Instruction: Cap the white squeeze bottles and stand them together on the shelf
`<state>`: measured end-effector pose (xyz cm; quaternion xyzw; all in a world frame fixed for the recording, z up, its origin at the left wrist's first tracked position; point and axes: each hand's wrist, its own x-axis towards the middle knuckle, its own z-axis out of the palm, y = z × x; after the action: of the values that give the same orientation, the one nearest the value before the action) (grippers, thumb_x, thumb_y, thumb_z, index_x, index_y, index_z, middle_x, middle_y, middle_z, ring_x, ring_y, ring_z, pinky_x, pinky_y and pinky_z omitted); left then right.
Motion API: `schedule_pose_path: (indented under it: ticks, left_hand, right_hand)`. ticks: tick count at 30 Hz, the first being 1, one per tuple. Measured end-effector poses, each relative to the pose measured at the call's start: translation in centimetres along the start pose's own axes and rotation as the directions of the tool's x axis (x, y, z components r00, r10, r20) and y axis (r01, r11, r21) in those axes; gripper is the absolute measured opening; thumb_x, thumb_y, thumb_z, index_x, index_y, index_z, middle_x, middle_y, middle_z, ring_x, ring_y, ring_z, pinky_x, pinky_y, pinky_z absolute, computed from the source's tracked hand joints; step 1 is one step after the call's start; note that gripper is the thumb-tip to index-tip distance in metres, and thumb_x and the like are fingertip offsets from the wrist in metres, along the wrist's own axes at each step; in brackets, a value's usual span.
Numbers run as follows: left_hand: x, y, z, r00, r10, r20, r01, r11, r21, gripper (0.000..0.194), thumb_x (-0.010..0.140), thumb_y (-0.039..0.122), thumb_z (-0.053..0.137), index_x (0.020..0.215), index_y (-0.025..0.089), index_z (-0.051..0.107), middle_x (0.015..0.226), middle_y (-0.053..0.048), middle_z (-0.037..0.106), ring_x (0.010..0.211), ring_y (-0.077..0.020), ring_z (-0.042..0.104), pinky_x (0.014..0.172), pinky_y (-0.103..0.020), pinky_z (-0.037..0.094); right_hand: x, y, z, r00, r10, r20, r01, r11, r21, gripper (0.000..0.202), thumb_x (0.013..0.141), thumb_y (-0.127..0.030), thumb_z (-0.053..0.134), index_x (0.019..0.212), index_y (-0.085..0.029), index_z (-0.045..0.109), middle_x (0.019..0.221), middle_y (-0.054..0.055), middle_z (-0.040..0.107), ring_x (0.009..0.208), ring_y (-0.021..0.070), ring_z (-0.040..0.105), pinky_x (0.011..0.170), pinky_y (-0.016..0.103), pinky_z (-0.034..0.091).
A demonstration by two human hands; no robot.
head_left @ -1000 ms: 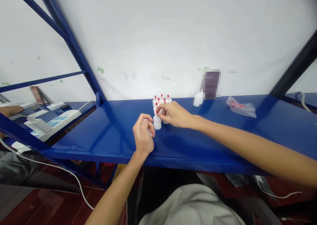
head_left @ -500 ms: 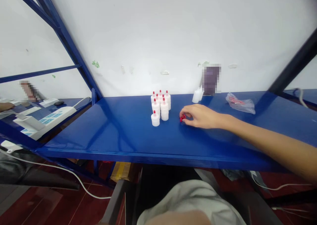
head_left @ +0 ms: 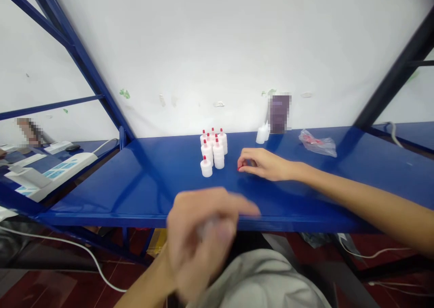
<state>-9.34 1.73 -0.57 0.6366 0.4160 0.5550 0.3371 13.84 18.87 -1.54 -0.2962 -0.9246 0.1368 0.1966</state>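
Observation:
My right hand (head_left: 261, 163) rests on the blue table (head_left: 142, 181), thumb and fingertips closed on a bit of red, which looks like small red caps (head_left: 240, 168); the fingers mostly hide them. My left hand (head_left: 203, 235) is in the foreground, above the table's front edge, with fingers curled and one finger reaching right. It is smeared by motion, and a pale patch inside it cannot be made out. Left of my right hand stands a group of several white bottles (head_left: 219, 156) with red-tipped nozzles.
Uncapped white bottles (head_left: 261, 135) stand near the wall, beside a blurred-out dark phone-like object (head_left: 279, 113). A clear plastic bag (head_left: 318, 144) with red bits lies to the right. On the left are a power strip (head_left: 57, 174) and the blue frame post (head_left: 91, 77).
My left hand has come up into view from below. My right hand's fingers have closed further over the red caps, fewer of which show. The view has shifted slightly.

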Motion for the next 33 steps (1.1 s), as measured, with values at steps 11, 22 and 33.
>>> schedule_pose_path:
  ticks: [11,22,33]
  left_hand:
    - [5.7,-7.6,2.8,0.972,-0.153,0.180,0.174,0.979,-0.106,0.037,0.098,0.056,0.025,0.113,0.026,0.040,0.069,0.006,0.050,0.044,-0.0085,0.042,0.045,-0.020,0.033]
    - [5.5,-7.2,3.1,0.974,-0.056,0.222,0.076,0.994,-0.081,0.040,0.101,0.058,0.027,0.112,0.023,0.044,0.058,0.007,0.045,0.046,-0.0102,0.036,0.044,-0.020,0.030]
    - [5.4,-6.9,2.8,0.977,-0.077,0.199,0.076,0.997,0.010,0.044,0.100,0.057,0.025,0.103,0.022,0.052,0.054,0.005,0.046,0.043,-0.0105,0.039,0.044,-0.021,0.031]
  right_hand:
    - [-0.2,-6.6,1.2,0.993,0.118,-0.016,-0.100,0.898,0.428,0.012,0.084,-0.028,0.069,0.086,-0.017,0.072,0.054,-0.008,0.049,0.051,0.0078,0.043,0.054,0.023,0.037]
    - [0.4,-7.5,2.0,0.997,-0.075,0.015,0.062,0.908,0.414,0.006,0.087,-0.017,0.062,0.087,-0.015,0.068,0.077,0.001,0.072,0.063,0.0115,0.062,0.060,0.022,0.046]
    - [0.6,-8.2,2.5,0.977,-0.211,0.010,0.204,0.957,0.208,0.021,0.087,-0.003,0.052,0.078,-0.014,0.067,0.076,0.003,0.071,0.065,0.0129,0.061,0.063,0.025,0.045]
